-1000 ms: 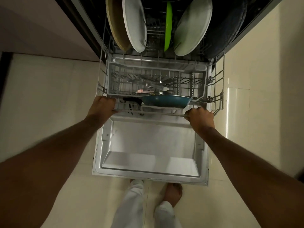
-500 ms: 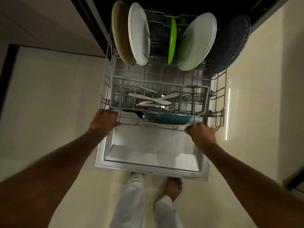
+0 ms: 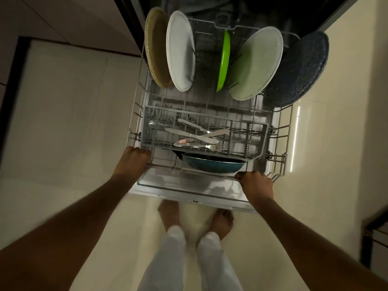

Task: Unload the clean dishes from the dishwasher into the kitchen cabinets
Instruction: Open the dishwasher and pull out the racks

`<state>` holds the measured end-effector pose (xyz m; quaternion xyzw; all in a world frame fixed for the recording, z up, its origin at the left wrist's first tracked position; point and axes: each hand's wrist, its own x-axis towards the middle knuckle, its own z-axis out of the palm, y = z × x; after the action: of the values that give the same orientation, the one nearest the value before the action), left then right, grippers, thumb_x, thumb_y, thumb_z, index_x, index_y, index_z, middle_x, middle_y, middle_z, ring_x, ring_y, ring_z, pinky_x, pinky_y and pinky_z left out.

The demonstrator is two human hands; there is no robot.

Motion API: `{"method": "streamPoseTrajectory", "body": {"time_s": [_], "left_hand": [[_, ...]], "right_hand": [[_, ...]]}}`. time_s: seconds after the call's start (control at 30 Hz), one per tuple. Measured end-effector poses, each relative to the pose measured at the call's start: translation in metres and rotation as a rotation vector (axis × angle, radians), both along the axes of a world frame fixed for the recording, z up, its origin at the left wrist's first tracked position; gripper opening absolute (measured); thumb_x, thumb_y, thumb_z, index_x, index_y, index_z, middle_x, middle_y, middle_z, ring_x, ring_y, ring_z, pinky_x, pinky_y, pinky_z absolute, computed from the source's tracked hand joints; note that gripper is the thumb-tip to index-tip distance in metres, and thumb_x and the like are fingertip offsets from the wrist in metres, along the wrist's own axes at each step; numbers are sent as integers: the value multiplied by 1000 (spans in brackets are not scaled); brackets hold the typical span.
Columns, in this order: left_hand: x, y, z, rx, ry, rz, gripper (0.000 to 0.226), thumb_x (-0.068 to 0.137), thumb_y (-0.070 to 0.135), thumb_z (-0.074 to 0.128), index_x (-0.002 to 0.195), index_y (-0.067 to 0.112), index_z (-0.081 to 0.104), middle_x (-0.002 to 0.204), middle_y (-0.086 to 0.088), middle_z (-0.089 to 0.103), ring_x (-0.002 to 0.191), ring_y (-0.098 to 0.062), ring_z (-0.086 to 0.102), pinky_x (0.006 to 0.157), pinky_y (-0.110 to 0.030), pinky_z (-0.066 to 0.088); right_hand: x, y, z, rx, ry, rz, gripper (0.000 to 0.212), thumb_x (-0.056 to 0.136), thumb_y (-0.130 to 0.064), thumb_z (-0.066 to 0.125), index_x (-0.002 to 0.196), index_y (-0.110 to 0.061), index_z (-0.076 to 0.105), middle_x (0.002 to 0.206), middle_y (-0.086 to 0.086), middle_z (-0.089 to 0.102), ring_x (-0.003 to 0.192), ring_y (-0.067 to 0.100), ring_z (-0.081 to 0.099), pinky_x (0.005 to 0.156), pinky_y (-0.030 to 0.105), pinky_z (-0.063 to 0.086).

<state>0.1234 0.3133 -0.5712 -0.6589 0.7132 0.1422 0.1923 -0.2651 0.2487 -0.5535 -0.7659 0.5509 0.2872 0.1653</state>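
Here, five plates (image 3: 181, 51) stand upright at the rack's far end; cutlery basket (image 3: 260, 141) and blue pan (image 3: 214, 164) sit nearest; left hand (image 3: 132, 162) and right hand (image 3: 255, 183) fingers clench the rack (image 3: 281, 143) front rail over the open door (image 3: 189, 187).

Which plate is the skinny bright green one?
The bright green plate stands edge-on in the middle of the row, between the white plate and the pale green plate.
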Motion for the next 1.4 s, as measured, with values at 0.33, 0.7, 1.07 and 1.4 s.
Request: {"method": "streamPoseTrajectory", "body": {"time_s": [0.33, 0.7, 1.07, 1.4], "left_hand": [[-6, 11, 6, 35, -33, 59, 31, 70, 24, 91, 85, 9, 69, 75, -12, 73, 70, -29, 69, 80, -39, 49], [-13, 19, 25, 53, -111, -14, 64, 87, 46, 74, 129, 3, 51, 118, -14, 68, 109, -29, 64, 104, -41, 44], [-27, 31, 71, 33, 36, 131, 70, 83, 36, 79, 139, 5, 50, 131, -16, 58, 118, -33, 60, 99, -45, 53], [-42, -12, 139, -45, 130, 212, 67, 86, 26, 77, 144, 10, 46, 142, -10, 55, 132, -28, 53, 108, -42, 51]], "right_hand": [[1, 16, -7, -113, -5, -28, 23, 103, -25, 58, 111, -39, 74, 84, 6, 71, 79, 33, 74, 70, 37, 58], [7, 13, 5, 11, -32, -51, 31, 101, -34, 59, 131, -28, 60, 116, 2, 73, 107, 29, 70, 90, 42, 53], [-13, 14, 45, -19, -284, -264, 72, 92, -36, 72, 151, -12, 38, 149, 16, 47, 136, 35, 49, 110, 45, 49], [-16, -39, 104, -211, -340, -164, 56, 99, -46, 57, 146, -19, 42, 153, 9, 43, 143, 27, 43, 115, 46, 44]]}}
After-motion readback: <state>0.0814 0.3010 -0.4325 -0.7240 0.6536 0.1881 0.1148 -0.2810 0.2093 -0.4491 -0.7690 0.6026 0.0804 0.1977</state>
